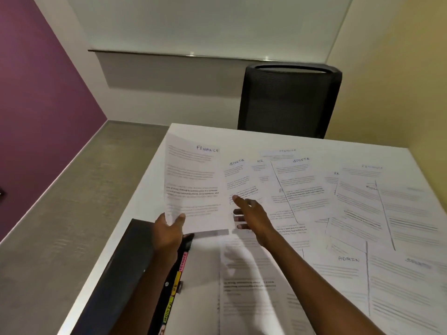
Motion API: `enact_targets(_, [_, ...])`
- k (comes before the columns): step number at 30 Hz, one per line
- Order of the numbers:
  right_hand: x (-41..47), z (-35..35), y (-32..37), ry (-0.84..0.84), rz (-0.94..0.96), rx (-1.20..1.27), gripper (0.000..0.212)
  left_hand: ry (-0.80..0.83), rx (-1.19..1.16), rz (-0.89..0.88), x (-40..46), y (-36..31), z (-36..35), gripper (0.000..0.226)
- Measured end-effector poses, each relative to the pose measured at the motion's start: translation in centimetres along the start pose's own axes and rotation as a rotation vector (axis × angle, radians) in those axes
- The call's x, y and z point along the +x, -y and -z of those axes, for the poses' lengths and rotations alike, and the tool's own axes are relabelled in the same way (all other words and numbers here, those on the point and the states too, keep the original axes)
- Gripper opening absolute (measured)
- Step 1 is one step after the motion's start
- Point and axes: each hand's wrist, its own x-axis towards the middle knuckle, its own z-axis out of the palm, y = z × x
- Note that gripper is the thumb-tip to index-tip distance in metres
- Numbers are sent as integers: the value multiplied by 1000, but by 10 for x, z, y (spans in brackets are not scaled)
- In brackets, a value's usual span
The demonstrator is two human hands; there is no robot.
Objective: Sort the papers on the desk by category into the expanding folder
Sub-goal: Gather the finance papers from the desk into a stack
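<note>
Just now the left hand (pixel 169 229) pinches the lower corner of a white printed sheet headed FINANCE (pixel 193 182), thumb on its face and fingers behind, holding it raised and tilted above the white desk (pixel 150 189). Directly below that hand, at about 7 o'clock in the view, lies the black expanding folder (pixel 135 274), its row of coloured tabs (pixel 177 274) (pink, yellow, green) running along the inner edge; the pink one seems to read FINANCE, though the lettering is small. The right hand (pixel 249 213) is spread, fingers straight and gripping nothing, reaching out over the loose white sheets (pixel 302 189) that fan across the desk from 12 to 4 o'clock, marked SPORTS, HR, ADMIN and FINANCE. Whether its fingertips touch the paper beneath I cannot tell. A black mesh chair (pixel 290 100) stands at the far side, at 1 o'clock.

Judging by this, one sheet is in hand for filing and most of the pile is unsorted. The risks look plain enough: held by one corner, the thin sheet could droop, buckle against the folder's mouth, or slide into the neighbouring pocket. The loose sheets overlap heavily, so dragging one could pull others along or push them toward the desk edge, and a covered heading could be misread.
</note>
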Motion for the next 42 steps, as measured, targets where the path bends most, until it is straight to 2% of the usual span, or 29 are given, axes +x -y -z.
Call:
enact_targets(2, [-8, 18, -6, 18, -34, 18, 72, 90, -168, 95, -19, 12, -15, 33])
enact_targets(4, [-15, 35, -13, -3, -23, -64, 55, 174, -317, 178, -39, 19, -27, 33])
enact_targets(6, [-19, 52, -21, 4, 39, -119, 37, 261, -340, 195, -58, 24, -35, 34])
enact_targets(8, [-23, 69, -27, -3, 100, -163, 8, 333, -295, 196, -70, 31, -39, 33])
enact_targets(10, [-29, 84, -31, -52, 165, -224, 22, 370, -219, 205, -72, 38, -41, 32])
enact_targets(12, [-29, 98, -38, -100, 178, -225, 11, 384, -159, 230, -71, 40, -42, 30])
enact_targets(15, [-33, 115, -45, -150, 168, -177, 17, 372, -129, 250, -64, 38, -40, 28])
enact_targets(21, [-26, 140, -64, -192, 159, -180, 11, 297, -119, 233, -40, 18, -56, 25])
enact_targets(24, [-23, 145, -71, -187, 146, -197, 7, 376, -93, 255, -30, 4, -79, 37])
enact_targets(26, [-18, 147, -75, -176, 134, -194, 4, 459, -79, 296, -25, -1, -93, 53])
enact_targets(29, [-8, 149, -75, -139, 111, -216, 4, 590, -86, 373, -12, -5, -113, 46])
enact_targets(31, [-1, 151, -74, -58, 90, -191, 9, 657, -150, 394, 1, -5, -123, 46])
enact_targets(34, [20, 158, -68, 60, 64, -212, 4, 673, -169, 326, 22, -1, -142, 36])
enact_targets(38, [74, 178, -44, 126, -14, -379, 11, 656, -171, 260, 45, -7, -165, 32])
enact_targets(40, [111, 190, -24, 55, 6, -433, 5, 642, -192, 244, 60, -15, -173, 33])
enact_targets(42, [154, 201, -2, -98, 105, -549, 9, 606, -197, 239, 77, -23, -183, 34])
